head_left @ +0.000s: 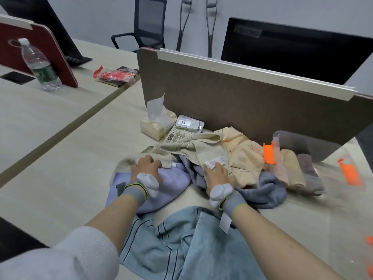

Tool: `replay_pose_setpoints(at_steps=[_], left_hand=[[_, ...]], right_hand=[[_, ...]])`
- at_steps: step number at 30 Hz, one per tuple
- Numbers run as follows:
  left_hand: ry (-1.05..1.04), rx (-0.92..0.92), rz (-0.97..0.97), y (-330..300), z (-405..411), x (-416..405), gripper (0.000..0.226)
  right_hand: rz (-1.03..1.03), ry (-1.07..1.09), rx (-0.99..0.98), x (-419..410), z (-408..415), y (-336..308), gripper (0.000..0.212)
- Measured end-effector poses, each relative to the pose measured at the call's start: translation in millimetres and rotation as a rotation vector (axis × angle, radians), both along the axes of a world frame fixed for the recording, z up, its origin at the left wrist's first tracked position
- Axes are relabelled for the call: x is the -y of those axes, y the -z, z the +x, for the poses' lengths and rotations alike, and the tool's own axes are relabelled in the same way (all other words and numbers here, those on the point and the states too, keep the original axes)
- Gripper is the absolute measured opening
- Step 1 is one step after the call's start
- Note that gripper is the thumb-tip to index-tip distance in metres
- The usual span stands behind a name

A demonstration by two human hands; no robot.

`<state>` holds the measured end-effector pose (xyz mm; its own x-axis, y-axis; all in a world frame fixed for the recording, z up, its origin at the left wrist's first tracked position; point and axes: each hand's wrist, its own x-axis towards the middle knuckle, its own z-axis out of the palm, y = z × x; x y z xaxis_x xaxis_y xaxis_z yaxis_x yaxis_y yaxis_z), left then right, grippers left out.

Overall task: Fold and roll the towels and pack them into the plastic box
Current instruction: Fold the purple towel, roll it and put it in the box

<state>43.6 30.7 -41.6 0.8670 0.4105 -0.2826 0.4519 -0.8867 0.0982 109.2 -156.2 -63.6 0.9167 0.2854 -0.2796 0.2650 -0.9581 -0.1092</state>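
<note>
I see a heap of loose towels on the tabletop (50, 158). My left hand (146, 168) rests on the lavender towel (173, 180), fingers curled into the beige towel (201, 150); I cannot tell whether that grip has closed. My right hand (217, 174) pinches the beige towel's label (214, 163). The plastic box (302, 145) stands toward the right edge against the divider (242, 106), rolled towels (298, 170) inside.

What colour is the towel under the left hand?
Lavender towel, plain, under the left hand; the head view shows it.
</note>
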Motion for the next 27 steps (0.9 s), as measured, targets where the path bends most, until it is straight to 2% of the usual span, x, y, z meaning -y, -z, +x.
replay_pose_setpoints(at_steps=[3, 6, 8, 11, 14, 18, 21, 24, 27], left_hand=[[0.019, 0.029, -0.038, 3.2, 18.2, 15.1, 0.04], [0.051, -0.038, -0.082, 14.1, 37.1, 31.2, 0.035], [0.058, -0.104, -0.046, 23.4, 41.9, 35.7, 0.035], [0.034, -0.156, 0.027, 34.0, 35.7, 32.0, 0.048], [-0.084, -0.118, 0.05, 33.4, 25.7, 25.1, 0.048], [-0.161, -0.2, -0.123, 29.6, 21.7, 10.4, 0.042], [-0.13, -0.269, -0.15, 26.0, 10.9, 6.2, 0.058], [-0.196, -0.329, -0.053, 22.3, -6.6, 6.0, 0.07], [-0.222, -0.412, -0.16, 21.7, -19.5, 5.3, 0.092]], right_hand=[[0.01, 0.019, -0.045, 10.4, 11.6, -3.7, 0.052], [0.017, 0.023, -0.092, 20.4, 24.6, -6.2, 0.051], [0.026, 0.029, -0.111, 25.7, 29.1, -3.2, 0.049], [0.052, 0.053, -0.08, 29.0, 27.9, 3.2, 0.041], [0.065, 0.059, -0.001, 19.5, 21.6, 7.1, 0.042], [0.071, 0.029, 0.033, -3.8, 15.2, 4.2, 0.032], [0.123, -0.008, 0.004, -19.4, 10.0, -1.1, 0.029], [0.155, -0.075, -0.013, -30.1, 1.5, -4.6, 0.032], [0.128, -0.159, -0.098, -35.8, -10.3, -6.6, 0.036]])
